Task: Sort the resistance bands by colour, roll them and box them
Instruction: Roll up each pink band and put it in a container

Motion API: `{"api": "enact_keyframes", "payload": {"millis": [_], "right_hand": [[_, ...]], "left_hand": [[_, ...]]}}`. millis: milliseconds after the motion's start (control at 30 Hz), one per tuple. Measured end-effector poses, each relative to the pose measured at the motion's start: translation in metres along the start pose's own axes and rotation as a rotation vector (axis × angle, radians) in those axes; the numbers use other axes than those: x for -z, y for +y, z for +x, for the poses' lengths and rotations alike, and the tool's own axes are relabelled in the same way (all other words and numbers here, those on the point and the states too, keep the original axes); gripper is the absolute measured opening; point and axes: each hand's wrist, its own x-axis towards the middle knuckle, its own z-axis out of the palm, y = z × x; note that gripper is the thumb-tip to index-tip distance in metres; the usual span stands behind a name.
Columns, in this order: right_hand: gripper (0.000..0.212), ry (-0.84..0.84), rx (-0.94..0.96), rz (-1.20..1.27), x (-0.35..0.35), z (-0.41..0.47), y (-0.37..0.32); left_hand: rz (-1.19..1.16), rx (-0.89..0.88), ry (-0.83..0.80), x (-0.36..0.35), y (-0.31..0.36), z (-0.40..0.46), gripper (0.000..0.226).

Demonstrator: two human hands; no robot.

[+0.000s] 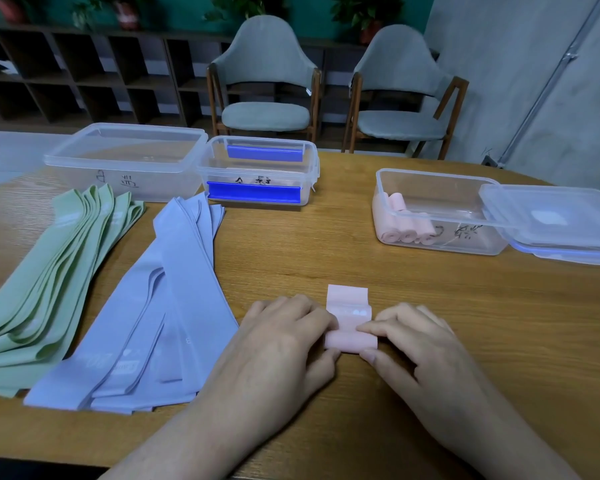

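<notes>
Pinching a pink band (350,327) from both ends, near table (430,306) edge: left hand (284,344) fingers (326,323) curled over the roll's left end, right hand (420,344) thumb and forefinger (364,329) nipping its right end. Lying mostly rolled, short flat tail pointing away from the hands. Resting flat just left of the left hand, a fan of blue bands (174,306); beyond those, overlapping green bands (49,271). Standing at the far side, a lidded box (125,161) touching a blue-clipped box (260,171), open. Sitting well right, an open box (430,209) holding pink rolls (406,223), its lid (551,220) leaning on the right rim. Standing behind the table, two chairs (267,74).
</notes>
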Motion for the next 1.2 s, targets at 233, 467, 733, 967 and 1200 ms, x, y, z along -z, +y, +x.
{"api": "enact_keyframes", "payload": {"millis": [233,467,733,967,1200], "right_hand": [[0.032,-0.036,-0.017,0.015,0.0012,0.0005,-0.0002],[0.040,-0.008,-0.022,0.035,0.0023,0.0002,-0.0013],[0.034,-0.037,-0.026,0.032,0.0044,-0.0002,-0.0022],[0.037,-0.043,-0.032,0.028,0.0042,0.0004,-0.0018],[0.029,-0.028,-0.015,0.044,0.0031,0.0009,-0.0022]], "left_hand": [[0.010,0.005,0.007,-0.0009,-0.0004,-0.0005,0.020],[-0.006,0.021,-0.005,0.0004,0.0005,0.0003,0.018],[0.002,0.027,-0.004,0.0012,0.0012,-0.0008,0.020],[0.001,0.019,-0.010,0.0010,0.0003,0.0008,0.021],[-0.009,0.018,0.006,0.0009,0.0007,0.0000,0.022]]}}
